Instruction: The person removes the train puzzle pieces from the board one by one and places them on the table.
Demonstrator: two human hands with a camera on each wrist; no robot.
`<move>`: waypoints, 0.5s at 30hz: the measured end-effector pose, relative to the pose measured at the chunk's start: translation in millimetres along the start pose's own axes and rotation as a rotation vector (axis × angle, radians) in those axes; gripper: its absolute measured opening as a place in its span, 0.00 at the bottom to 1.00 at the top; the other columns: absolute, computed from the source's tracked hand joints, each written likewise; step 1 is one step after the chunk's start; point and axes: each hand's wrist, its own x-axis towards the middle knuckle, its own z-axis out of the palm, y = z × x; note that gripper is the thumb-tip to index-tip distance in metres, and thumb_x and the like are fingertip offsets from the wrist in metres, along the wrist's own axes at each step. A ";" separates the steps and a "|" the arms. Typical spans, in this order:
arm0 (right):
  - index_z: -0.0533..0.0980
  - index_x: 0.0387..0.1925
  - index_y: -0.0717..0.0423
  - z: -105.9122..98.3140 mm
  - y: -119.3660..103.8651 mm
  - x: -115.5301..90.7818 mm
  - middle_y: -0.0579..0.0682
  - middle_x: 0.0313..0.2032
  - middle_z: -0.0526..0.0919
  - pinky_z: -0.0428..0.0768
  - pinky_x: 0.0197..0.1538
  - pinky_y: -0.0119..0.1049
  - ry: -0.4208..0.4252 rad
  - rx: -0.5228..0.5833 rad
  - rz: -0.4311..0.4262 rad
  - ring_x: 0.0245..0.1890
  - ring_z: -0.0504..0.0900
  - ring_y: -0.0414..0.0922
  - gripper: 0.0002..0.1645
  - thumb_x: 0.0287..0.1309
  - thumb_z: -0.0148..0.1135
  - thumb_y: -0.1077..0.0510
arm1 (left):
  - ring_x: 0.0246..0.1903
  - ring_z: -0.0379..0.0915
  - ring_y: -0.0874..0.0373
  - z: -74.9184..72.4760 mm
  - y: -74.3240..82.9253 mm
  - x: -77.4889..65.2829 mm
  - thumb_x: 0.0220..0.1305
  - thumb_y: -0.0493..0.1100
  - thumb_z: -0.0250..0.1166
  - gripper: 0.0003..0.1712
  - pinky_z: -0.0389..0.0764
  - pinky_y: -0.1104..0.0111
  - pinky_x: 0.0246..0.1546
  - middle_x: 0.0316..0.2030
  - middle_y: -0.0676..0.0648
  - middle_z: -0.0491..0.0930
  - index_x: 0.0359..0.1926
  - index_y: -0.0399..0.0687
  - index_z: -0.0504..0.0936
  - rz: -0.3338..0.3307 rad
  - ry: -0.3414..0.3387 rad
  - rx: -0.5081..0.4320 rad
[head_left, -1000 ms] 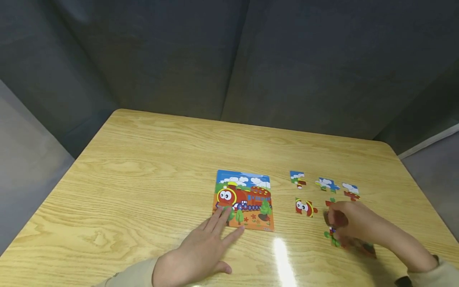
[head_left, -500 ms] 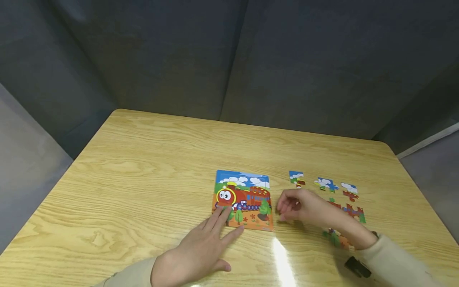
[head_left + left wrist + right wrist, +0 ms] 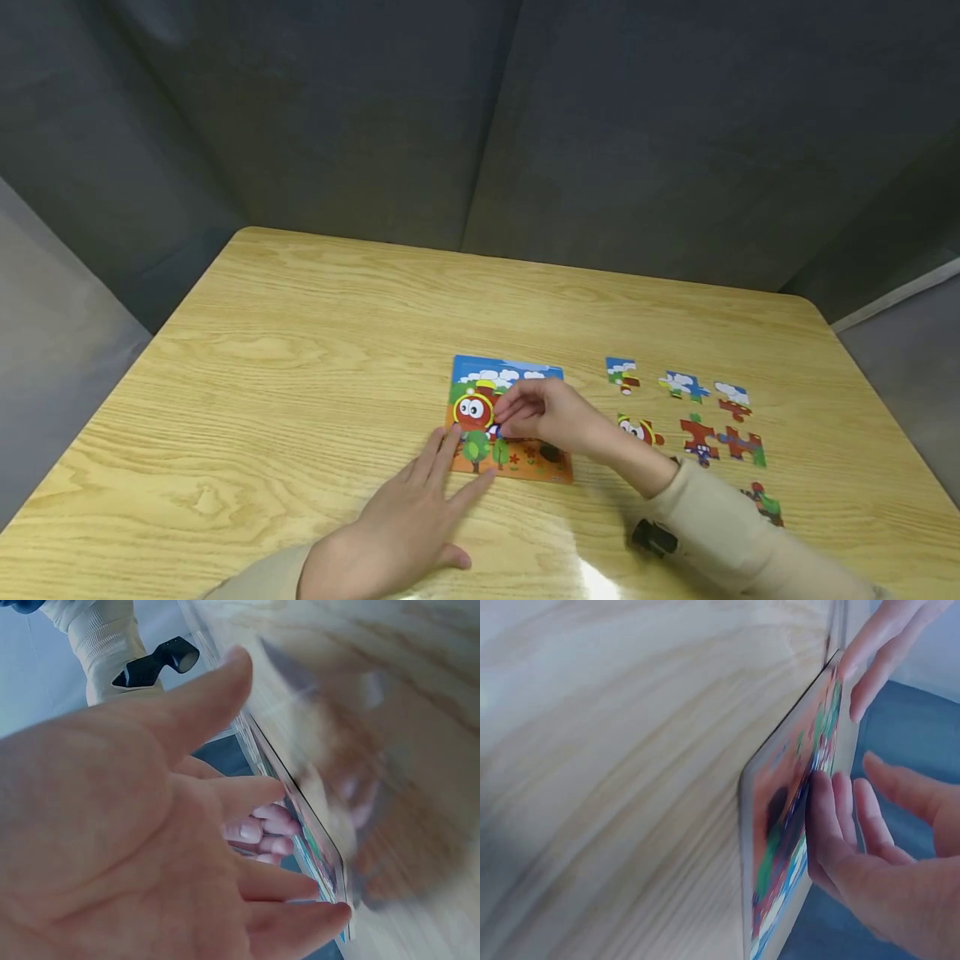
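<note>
A square train puzzle board (image 3: 525,471), with a red engine, clouds and trees, lies flat on the table. My left hand (image 3: 401,512) is spread out, its fingertips at the board's lower left edge. In the left wrist view, the fingers of that hand (image 3: 165,825) reach out straight beside the board's edge. Over the board's middle is my right hand (image 3: 551,412), hiding part of the engine. The right wrist view shows its fingertips (image 3: 821,784) at the picture and the thumb apart, with nothing visible between them.
Several loose puzzle pieces lie spread to the right, among them a cloud piece (image 3: 684,385), an eyed engine piece (image 3: 636,430) and a red piece (image 3: 699,440). My right sleeve (image 3: 720,517) covers part of that area. Dark curtains (image 3: 480,125) stand behind the wooden table (image 3: 300,358).
My right hand has moved left from the loose pieces to the board's middle. The left hand has slid slightly left and toward me. The board stays in place.
</note>
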 end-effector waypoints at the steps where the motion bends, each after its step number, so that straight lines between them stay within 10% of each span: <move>1: 0.78 0.43 0.71 1.9 -1.3 1.5 0.60 0.39 0.84 0.83 0.43 0.36 0.010 0.012 0.007 0.39 0.84 0.50 0.10 0.59 0.63 0.72 | 0.71 0.46 0.32 0.4 -0.5 -1.2 0.55 0.69 0.62 0.50 0.68 0.51 0.62 0.71 0.25 0.48 0.75 0.58 0.60 -0.007 -0.009 -0.002; 15: 0.78 0.45 0.72 9.5 -7.0 5.7 0.61 0.41 0.84 0.83 0.46 0.41 0.068 0.129 0.112 0.42 0.84 0.52 0.11 0.59 0.62 0.71 | 0.70 0.49 0.34 4.1 -1.4 -3.4 0.56 0.72 0.58 0.51 0.68 0.53 0.62 0.71 0.24 0.47 0.76 0.62 0.56 -0.031 -0.069 0.057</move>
